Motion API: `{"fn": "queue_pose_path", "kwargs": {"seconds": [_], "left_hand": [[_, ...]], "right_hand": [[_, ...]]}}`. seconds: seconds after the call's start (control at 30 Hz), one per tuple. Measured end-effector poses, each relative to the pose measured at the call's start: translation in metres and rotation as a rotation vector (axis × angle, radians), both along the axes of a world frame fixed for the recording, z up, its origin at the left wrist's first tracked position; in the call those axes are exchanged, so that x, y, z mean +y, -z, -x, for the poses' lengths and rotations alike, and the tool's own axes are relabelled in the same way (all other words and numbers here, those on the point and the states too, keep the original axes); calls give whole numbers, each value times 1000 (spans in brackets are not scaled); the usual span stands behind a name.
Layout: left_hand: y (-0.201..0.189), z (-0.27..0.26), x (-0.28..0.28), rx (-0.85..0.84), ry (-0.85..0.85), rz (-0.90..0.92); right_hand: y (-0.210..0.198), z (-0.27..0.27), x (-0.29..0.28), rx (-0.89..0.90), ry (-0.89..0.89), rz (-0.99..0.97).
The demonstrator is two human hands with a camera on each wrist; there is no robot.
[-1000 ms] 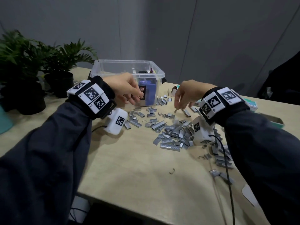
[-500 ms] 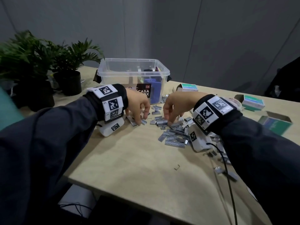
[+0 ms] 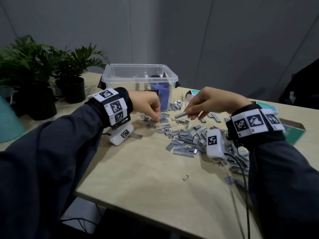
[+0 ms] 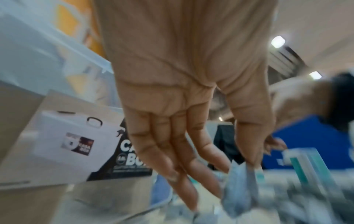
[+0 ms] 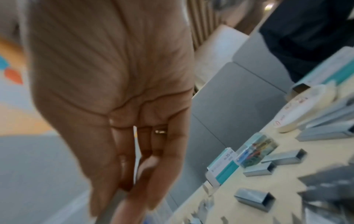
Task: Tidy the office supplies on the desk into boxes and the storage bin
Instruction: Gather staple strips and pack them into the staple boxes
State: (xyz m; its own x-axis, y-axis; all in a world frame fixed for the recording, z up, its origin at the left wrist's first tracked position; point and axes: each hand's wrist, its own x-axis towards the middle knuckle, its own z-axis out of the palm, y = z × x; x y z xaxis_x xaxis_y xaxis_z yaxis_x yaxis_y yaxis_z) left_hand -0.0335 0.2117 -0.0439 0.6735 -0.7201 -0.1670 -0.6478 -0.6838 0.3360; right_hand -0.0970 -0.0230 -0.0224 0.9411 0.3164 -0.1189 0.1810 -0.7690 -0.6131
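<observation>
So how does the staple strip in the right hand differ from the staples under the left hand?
The long grey staple strip is lifted clear of the desk, while the short grey staple pieces lie on the light wooden desk. The right hand pinches the strip at one end, roughly level; the left hand reaches down with its fingertips on the pieces, its grip unclear. Both are the same grey metal.

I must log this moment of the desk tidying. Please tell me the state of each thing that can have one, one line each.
Clear plastic storage bin: lid off, partly filled.
Loose silver staple strips: scattered on the desk, not boxed.
Long silver staple strip: lifted, pinched by the right hand.
Left hand: pinching staples at the pile.
Teal-and-white staple box: open.
Single bent staple: lying apart.
</observation>
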Motion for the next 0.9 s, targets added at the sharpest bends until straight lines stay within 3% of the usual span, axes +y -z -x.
{"fn": "queue_pose_path", "kwargs": {"seconds": [0.1, 0.17, 0.43, 0.73, 0.9], "left_hand": [[-13, 5, 1, 385, -34, 326], [-20, 9, -1, 519, -60, 443], [-12, 13, -10, 404, -238, 750], [-6, 23, -18, 465, -389, 1043], [-3, 28, -25, 493, -452, 1224]], "right_hand": [[-3, 7, -8, -23, 78, -124], [-5, 8, -12, -52, 135, -148], [-5, 11, -8, -178, 191, -359], [4, 5, -3, -18, 139, -432], [8, 3, 5, -45, 148, -522]]}}
